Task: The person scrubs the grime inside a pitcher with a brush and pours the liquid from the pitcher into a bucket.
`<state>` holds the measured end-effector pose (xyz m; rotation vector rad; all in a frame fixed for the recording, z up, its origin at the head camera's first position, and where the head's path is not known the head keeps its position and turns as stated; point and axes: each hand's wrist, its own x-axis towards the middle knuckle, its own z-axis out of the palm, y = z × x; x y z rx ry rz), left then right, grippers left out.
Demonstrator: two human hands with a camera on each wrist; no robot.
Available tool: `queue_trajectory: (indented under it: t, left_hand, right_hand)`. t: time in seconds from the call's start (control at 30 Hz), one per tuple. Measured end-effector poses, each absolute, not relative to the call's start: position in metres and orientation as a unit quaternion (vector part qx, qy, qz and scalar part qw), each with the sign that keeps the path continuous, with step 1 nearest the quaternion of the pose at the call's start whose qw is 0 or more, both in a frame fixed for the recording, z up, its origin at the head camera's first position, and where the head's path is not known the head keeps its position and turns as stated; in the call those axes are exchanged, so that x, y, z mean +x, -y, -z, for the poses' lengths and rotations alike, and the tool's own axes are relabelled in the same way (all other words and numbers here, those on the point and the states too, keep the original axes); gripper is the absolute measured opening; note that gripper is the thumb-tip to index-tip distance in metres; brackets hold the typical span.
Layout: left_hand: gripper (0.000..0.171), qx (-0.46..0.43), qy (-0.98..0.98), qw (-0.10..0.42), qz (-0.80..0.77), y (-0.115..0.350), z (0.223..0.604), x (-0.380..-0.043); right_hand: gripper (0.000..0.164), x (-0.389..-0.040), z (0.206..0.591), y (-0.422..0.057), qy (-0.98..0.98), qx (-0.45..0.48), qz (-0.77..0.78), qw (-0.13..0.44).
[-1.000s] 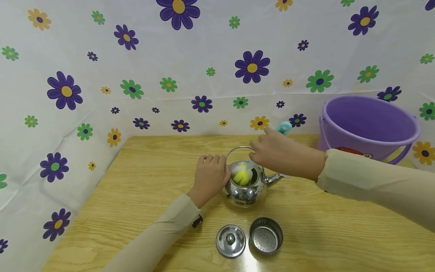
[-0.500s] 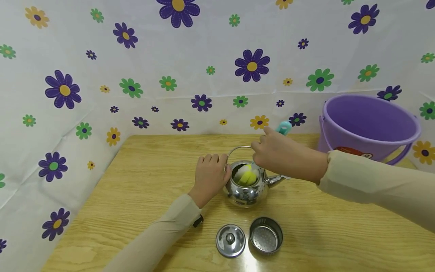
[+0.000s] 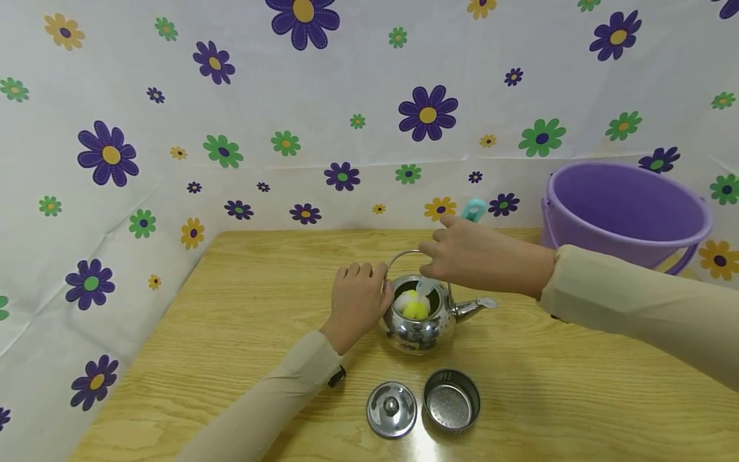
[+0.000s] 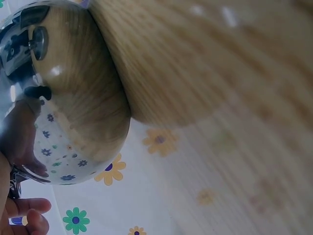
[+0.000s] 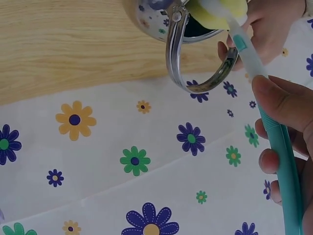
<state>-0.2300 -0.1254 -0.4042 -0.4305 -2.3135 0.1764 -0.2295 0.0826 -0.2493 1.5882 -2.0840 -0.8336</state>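
Sponge brush (image 3: pixel 416 311) in kettle (image 3: pixel 416 337), likely mid-scrub; lid (image 3: pixel 392 410) and strainer (image 3: pixel 452 403) off, not refitted.
Head: kettle upright on tabletop (image 3: pixel 260 295), left grip (image 3: pixel 359 292) holding its handle (image 5: pixel 173 54). Left wrist: kettle's side; finger contact too cropped to confirm. Right wrist: right grip (image 5: pixel 297 110) curled round the brush.

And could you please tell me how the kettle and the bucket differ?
The kettle is shiny silver metal, while the bucket is purple. The kettle is clearly smaller than the bucket. The kettle's handle stands up above its opening; the bucket's handle hangs down its side. The left hand holds the kettle, whereas neither hand touches the bucket. Both have open tops.
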Motion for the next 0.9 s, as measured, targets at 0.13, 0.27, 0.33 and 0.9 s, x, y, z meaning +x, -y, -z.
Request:
queue_trajectory:
  t: [0.13, 0.27, 0.33, 0.9]
  left_hand:
    - [0.017, -0.172, 0.908, 0.377, -0.065, 0.125, 0.405, -0.230]
    - [0.016, -0.177, 0.908, 0.376, -0.058, 0.124, 0.404, -0.230]
    - [0.016, -0.178, 0.907, 0.377, -0.058, 0.124, 0.404, -0.229]
    - [0.020, -0.170, 0.908, 0.375, -0.072, 0.124, 0.404, -0.230]
  right_hand:
    - [0.018, -0.228, 0.251, -0.082, 0.734, 0.569, 0.306, 0.210]
    - [0.004, -0.222, 0.253, -0.079, 0.702, 0.577, 0.331, 0.255]
    - [0.007, -0.218, 0.253, -0.075, 0.677, 0.579, 0.357, 0.282]
    - [0.028, -0.193, 0.252, -0.040, 0.522, 0.573, 0.566, 0.280]
